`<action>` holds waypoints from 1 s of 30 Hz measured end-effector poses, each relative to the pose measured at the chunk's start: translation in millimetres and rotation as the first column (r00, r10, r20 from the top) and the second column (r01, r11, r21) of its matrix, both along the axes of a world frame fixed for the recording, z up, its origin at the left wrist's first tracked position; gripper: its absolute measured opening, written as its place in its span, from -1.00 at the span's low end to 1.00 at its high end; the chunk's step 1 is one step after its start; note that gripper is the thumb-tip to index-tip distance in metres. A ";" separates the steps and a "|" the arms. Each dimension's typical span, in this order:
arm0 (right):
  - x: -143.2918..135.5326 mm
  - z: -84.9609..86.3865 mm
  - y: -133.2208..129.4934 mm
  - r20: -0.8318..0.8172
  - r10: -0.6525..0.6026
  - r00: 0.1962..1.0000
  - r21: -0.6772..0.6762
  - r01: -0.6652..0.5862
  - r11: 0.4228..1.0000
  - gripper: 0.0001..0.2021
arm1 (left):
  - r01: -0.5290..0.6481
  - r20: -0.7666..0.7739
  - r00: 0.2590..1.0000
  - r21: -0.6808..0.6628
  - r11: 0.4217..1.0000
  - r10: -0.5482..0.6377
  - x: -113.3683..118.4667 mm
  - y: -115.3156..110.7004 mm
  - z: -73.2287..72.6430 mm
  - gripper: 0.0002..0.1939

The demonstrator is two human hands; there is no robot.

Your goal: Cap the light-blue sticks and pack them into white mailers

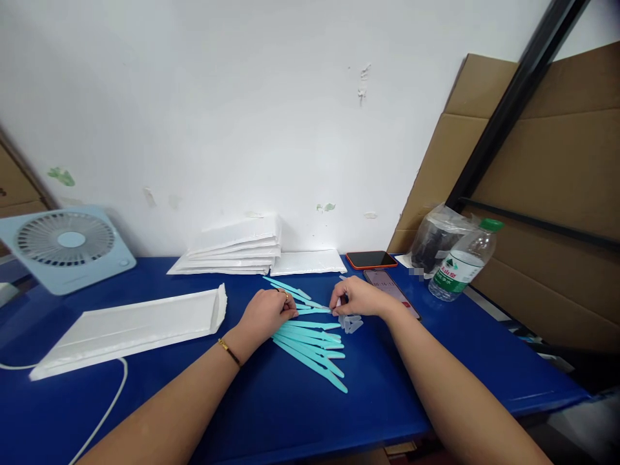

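Several turquoise eyebrow razors (pixel 310 355) lie fanned out on the blue table, their blade ends pointing right. My left hand (pixel 271 312) is closed over the handle of one razor (pixel 314 310) above the main fan. At that razor's blade end, my right hand (pixel 356 297) is closed in a pinch on a small clear plastic cap, mostly hidden by the fingers. Whether the cap is around the blade or beside it, I cannot tell. More clear caps (pixel 353 324) lie in a small pile just below my right hand. A few other razors (pixel 290 288) lie beyond my left hand.
An opened white padded envelope (pixel 145 326) lies left, near a white cable (pixel 113 397) and a light blue fan (pixel 72 248). Stacked white envelopes (pixel 237 248) rest by the wall. Two phones (pixel 372 259), a bagged dark object (pixel 429 242) and a water bottle (pixel 462 265) stand or lie right.
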State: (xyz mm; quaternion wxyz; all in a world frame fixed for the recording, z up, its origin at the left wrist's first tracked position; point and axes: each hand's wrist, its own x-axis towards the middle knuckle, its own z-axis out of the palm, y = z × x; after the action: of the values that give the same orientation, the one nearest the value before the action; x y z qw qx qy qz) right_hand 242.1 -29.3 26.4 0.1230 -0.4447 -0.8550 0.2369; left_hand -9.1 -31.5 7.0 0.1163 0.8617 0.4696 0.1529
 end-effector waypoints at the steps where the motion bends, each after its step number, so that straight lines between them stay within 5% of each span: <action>1: 0.5 0.7 -0.5 0.006 0.012 1.000 -0.005 -0.012 1.000 -0.83 | 0.014 0.002 1.000 -0.007 1.000 -0.014 0.1 -0.2 0.1 -0.85; 8: -3.7 -0.1 -0.7 0.019 0.041 0.999 0.057 -0.043 0.997 -0.87 | 0.072 0.015 0.997 0.032 0.997 -0.073 8.8 -1.7 -4.9 -0.83; 14: 12.0 15.7 -3.4 -0.027 -0.008 1.000 0.020 0.008 1.000 -0.82 | 0.013 0.047 0.999 0.110 0.994 -0.019 -7.3 2.5 8.0 -0.83; 20: 21.7 15.9 -1.6 0.011 0.149 0.989 -0.106 -0.147 0.983 -0.79 | -0.015 0.017 1.000 -0.112 0.994 0.017 -30.6 14.2 9.7 -0.82; 25: 20.7 3.6 4.7 0.050 0.060 0.997 -0.054 -0.057 0.997 -0.86 | -0.033 0.053 0.998 -0.105 0.994 0.038 -19.4 12.6 3.8 -0.83; 30: 24.9 10.4 1.5 0.062 -0.015 0.998 -0.003 0.015 1.000 -0.82 | 0.024 0.070 0.997 -0.028 0.999 -0.022 1.1 7.7 -2.3 -0.85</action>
State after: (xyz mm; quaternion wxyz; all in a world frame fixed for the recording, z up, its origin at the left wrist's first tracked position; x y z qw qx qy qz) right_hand 267.0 -27.8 36.7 0.0974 -0.4585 -0.8547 0.2233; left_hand -8.0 -23.8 4.7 0.1469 0.8595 0.4575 0.1745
